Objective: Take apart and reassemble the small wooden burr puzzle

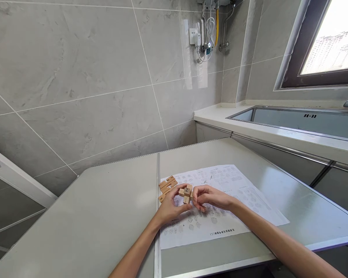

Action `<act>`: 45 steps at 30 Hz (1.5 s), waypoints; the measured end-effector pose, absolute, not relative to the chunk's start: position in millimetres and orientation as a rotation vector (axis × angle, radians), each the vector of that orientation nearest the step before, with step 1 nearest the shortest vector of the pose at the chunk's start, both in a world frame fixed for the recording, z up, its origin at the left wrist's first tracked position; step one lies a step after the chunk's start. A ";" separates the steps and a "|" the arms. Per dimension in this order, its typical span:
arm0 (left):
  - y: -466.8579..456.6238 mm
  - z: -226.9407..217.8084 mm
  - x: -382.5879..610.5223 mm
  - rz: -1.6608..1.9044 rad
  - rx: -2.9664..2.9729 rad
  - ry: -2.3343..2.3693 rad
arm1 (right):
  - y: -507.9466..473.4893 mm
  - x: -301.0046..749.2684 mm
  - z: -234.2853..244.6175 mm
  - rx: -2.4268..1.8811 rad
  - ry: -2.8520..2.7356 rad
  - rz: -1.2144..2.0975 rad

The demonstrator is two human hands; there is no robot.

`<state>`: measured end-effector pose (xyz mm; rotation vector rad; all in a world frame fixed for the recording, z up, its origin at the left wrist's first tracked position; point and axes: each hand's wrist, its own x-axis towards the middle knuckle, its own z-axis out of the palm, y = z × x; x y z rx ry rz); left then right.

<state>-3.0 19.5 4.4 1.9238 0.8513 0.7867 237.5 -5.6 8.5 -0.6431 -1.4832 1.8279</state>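
A few interlocked wooden puzzle pieces (pixel 187 190), the top one marked "2", sit between my two hands above a printed paper sheet (pixel 229 227). My left hand (pixel 172 205) curves around them from the left, its index finger at the top and its thumb below. From the right, my right hand (pixel 210 197) touches a piece's end with bent, closed fingers; part of that piece is hidden behind them. Beyond my left hand, loose notched wooden pieces (pixel 167 183) lie at the sheet's left edge.
The light folding table (pixel 118 208) has a metal seam running front to back, left of the sheet. A counter with a sink (pixel 292 119) stands at the right. Grey tiled wall (pixel 98 77) rises behind, with a socket (pixel 193 36) and cables.
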 end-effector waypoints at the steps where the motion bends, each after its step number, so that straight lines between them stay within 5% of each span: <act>1: 20.2 4.0 -3.3 0.795 1.906 0.856 | -6.1 237.5 10.3 -0.658 -1.492 1.826; 45: 14.2 1.7 1.5 0.751 1.854 1.049 | 0.9 222.2 -19.0 -1.110 -1.589 1.350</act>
